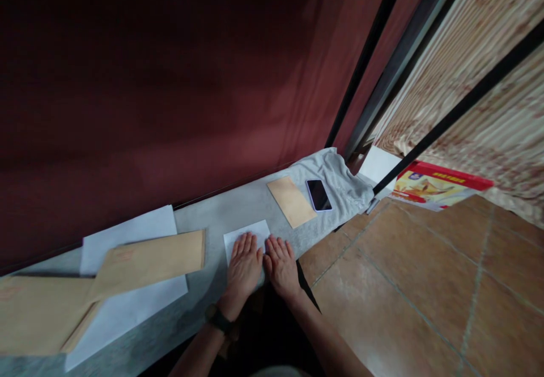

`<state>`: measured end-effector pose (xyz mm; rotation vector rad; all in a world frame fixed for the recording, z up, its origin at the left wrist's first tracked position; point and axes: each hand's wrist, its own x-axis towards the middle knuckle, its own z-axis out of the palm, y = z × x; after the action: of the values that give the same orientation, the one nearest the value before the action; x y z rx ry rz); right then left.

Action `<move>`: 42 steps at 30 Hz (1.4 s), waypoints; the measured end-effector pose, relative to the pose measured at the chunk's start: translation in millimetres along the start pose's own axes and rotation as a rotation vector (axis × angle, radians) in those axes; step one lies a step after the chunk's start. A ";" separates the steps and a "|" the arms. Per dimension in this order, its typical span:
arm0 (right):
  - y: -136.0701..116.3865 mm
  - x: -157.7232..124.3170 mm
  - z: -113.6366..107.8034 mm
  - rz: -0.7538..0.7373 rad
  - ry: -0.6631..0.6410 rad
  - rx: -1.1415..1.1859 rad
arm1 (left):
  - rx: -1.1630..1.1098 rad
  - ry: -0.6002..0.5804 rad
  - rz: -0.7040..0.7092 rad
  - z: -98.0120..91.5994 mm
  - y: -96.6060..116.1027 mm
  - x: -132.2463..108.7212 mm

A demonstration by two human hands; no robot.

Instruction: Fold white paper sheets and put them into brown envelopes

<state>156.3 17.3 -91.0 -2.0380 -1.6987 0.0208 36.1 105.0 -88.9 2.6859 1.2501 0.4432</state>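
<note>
My left hand (243, 267) and my right hand (281, 265) lie flat side by side, palms down, fingers stretched out, on a small folded white paper (247, 236) on a grey cloth-covered surface (221, 210). A dark watch is on my left wrist. Just beyond the paper lies a small tan envelope (291, 200), and right of it a smartphone (318, 194) face up with a dark screen.
Long tan envelopes (151, 261) lie over white sheets (127, 232) at the left. A dark red wall stands behind the surface. Brown floor tiles (425, 286) spread to the right, with a red and yellow box (437, 185) beneath a curtain.
</note>
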 end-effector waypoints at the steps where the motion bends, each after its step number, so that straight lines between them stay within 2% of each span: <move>1: 0.6 -0.7 1.3 -0.009 -0.001 0.000 | -0.016 -0.023 0.050 2.3 5.7 7.9; 5: 3.4 -2.4 5.6 -0.033 -0.006 0.000 | -0.041 -0.038 0.153 13.6 17.2 30.8; 10: 1.2 -0.4 5.9 -0.002 0.003 -0.009 | 0.019 -0.018 0.087 15.5 -2.6 35.9; 14: -1.1 -0.8 3.1 0.015 0.002 0.004 | 0.065 -0.015 0.052 8.9 -20.5 29.2; 17: -1.1 2.7 -0.9 0.026 -0.013 0.032 | 0.100 -0.013 0.060 5.3 -26.3 21.2; 22: 0.3 30.4 -6.7 -0.046 -0.085 0.080 | 0.154 -0.030 0.083 2.5 -26.6 15.6; 27: 7.8 55.6 -2.8 -0.116 -0.153 0.044 | 0.175 -0.047 0.068 3.0 -26.6 17.0; 33: 15.7 58.0 4.7 -0.117 -0.132 -0.033 | 0.137 0.020 0.002 6.3 -32.7 11.6; 42: 11.5 57.9 7.0 -0.067 -0.108 -0.077 | 0.098 0.080 -0.109 1.7 -42.5 -9.8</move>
<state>177.9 72.4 -84.6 -2.0673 -1.8599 0.0438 -0.1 124.8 -103.2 2.6858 1.4690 0.4914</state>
